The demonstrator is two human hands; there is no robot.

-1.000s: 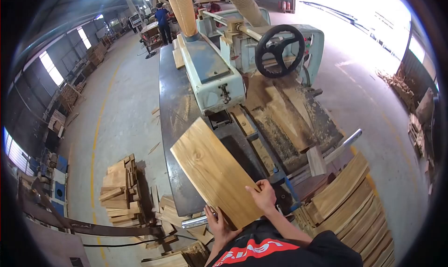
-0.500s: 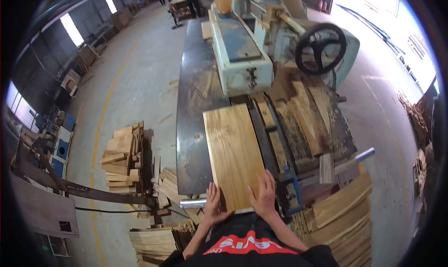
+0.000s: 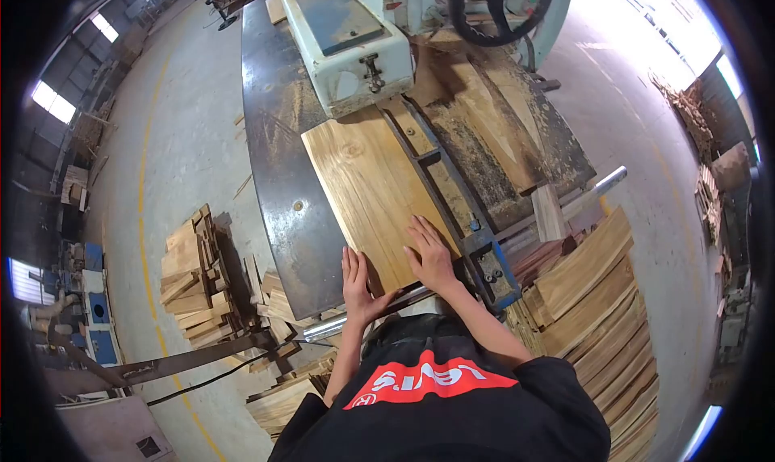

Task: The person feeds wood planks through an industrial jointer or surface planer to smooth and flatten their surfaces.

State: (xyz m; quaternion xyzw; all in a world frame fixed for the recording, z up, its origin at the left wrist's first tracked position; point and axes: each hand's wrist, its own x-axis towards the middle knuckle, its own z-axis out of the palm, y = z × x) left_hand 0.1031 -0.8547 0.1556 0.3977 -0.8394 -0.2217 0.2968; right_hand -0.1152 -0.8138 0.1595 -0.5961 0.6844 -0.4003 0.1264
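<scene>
A wide wooden board (image 3: 375, 191) lies flat on the dark metal machine table (image 3: 282, 195). Its far end reaches the pale green machine housing (image 3: 355, 66), and its right side runs along the metal guide rail (image 3: 440, 167). My left hand (image 3: 359, 288) rests at the board's near left edge, fingers stretched forward and thumb near the board's end. On top of the board near its right side lies my right hand (image 3: 431, 260), palm down with its fingers apart. Neither hand is wrapped round anything.
A black handwheel (image 3: 500, 6) sits at the upper right. Offcuts (image 3: 186, 260) are stacked on the floor at left, and long planks (image 3: 601, 300) at right. A small wood block (image 3: 549, 213) rests by the metal bar (image 3: 609, 181). Sawdust covers the table's right part.
The board has moved forward to the machine housing and now lies against the guide rail, with both hands following it. The camera view has shifted and turned.
</scene>
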